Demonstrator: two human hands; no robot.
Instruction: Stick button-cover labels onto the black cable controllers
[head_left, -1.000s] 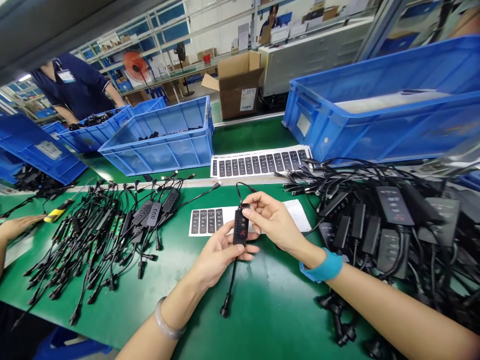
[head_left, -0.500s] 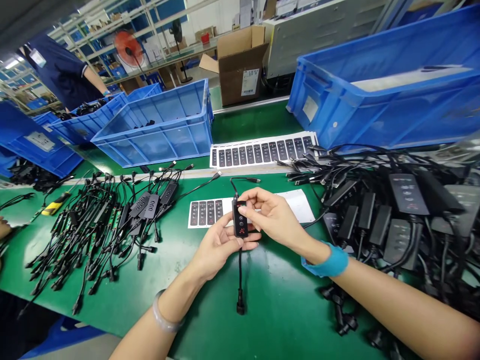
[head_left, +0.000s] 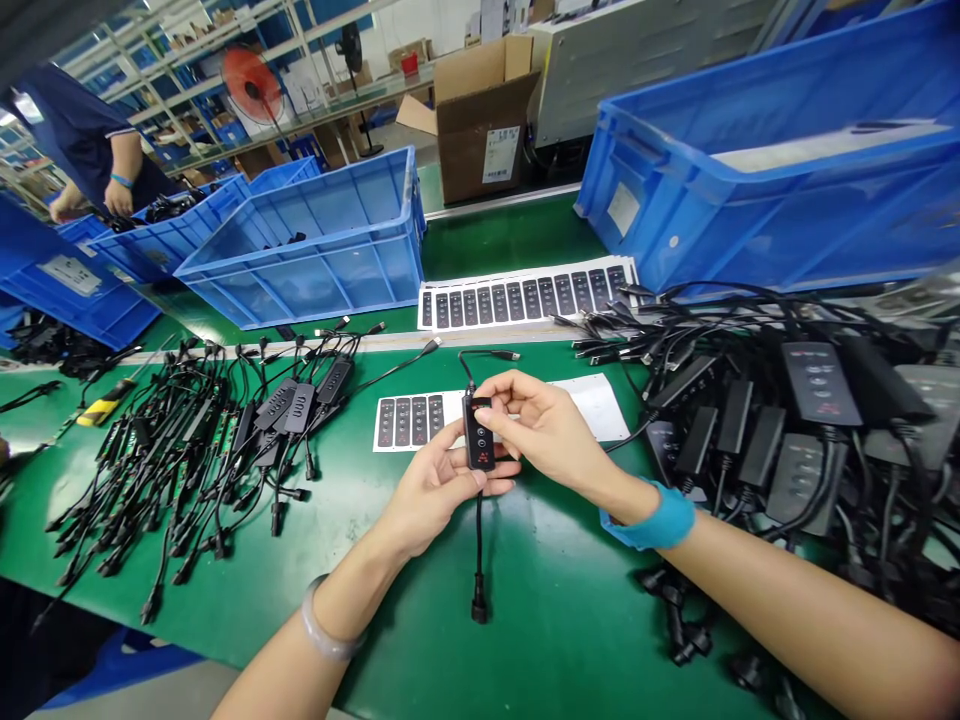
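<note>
My left hand (head_left: 442, 482) holds a small black inline controller (head_left: 480, 448) upright from below, its fingers behind and its thumb near the lower end. A dark label with round button symbols and red marks covers the controller's face. Closed at the controller's upper end, my right hand (head_left: 534, 420) presses its thumb over the top of the label; whether it grips the label's edge is hidden. One cable with a USB plug (head_left: 510, 355) leaves the top, and another with a round black connector (head_left: 479, 605) hangs below. Behind my hands lies a label sheet (head_left: 607, 408) with several labels left of the controller.
Unlabelled controllers and circuit boards with cables (head_left: 195, 450) are heaped at left, near a yellow-black screwdriver (head_left: 106, 402). Labelled controllers (head_left: 819, 385) pile up at right. More label sheets (head_left: 525, 298) and blue crates (head_left: 307, 280) stand behind. A co-worker (head_left: 82, 140) reaches into a crate.
My right thumb has shifted slightly over the label's top, covering more of its red mark. Left hand keeps its hold. At back left, the co-worker has moved left, with both hands now at the crate.
</note>
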